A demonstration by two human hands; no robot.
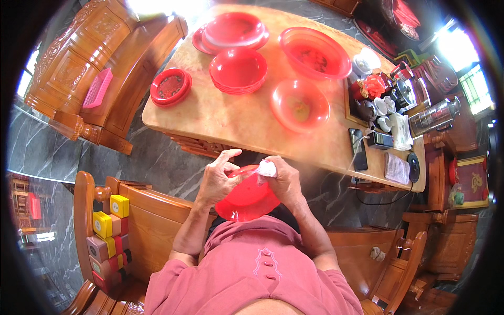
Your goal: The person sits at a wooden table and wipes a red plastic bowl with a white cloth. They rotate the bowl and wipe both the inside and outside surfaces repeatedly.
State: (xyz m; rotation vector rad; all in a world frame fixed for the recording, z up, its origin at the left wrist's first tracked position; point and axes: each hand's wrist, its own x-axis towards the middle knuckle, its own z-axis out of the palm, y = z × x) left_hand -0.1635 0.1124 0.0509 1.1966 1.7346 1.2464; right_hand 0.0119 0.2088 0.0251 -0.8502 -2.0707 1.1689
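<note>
A shiny red plastic plate (248,199) is tilted in front of my lap, short of the table's near edge. My left hand (218,179) grips its left rim, the thumb lying over the inner face and the index finger stretched out. In my right hand (286,182) is a bunched white cloth or tissue (267,168), pressed to the plate's upper right rim. On the wooden table (220,122) beyond are a stack of scalloped red bowls (238,73), a translucent red basin (289,69) and a smaller red bowl (300,120) with something yellowish at its bottom.
Patterned red plates (171,87) are stacked at the table's left, larger red dishes (232,29) farther back. A phone (357,149) with a cable, a steel thermos (433,117) and a tea set occupy the right end. Stacked boxes (108,244) stand on the bench at left.
</note>
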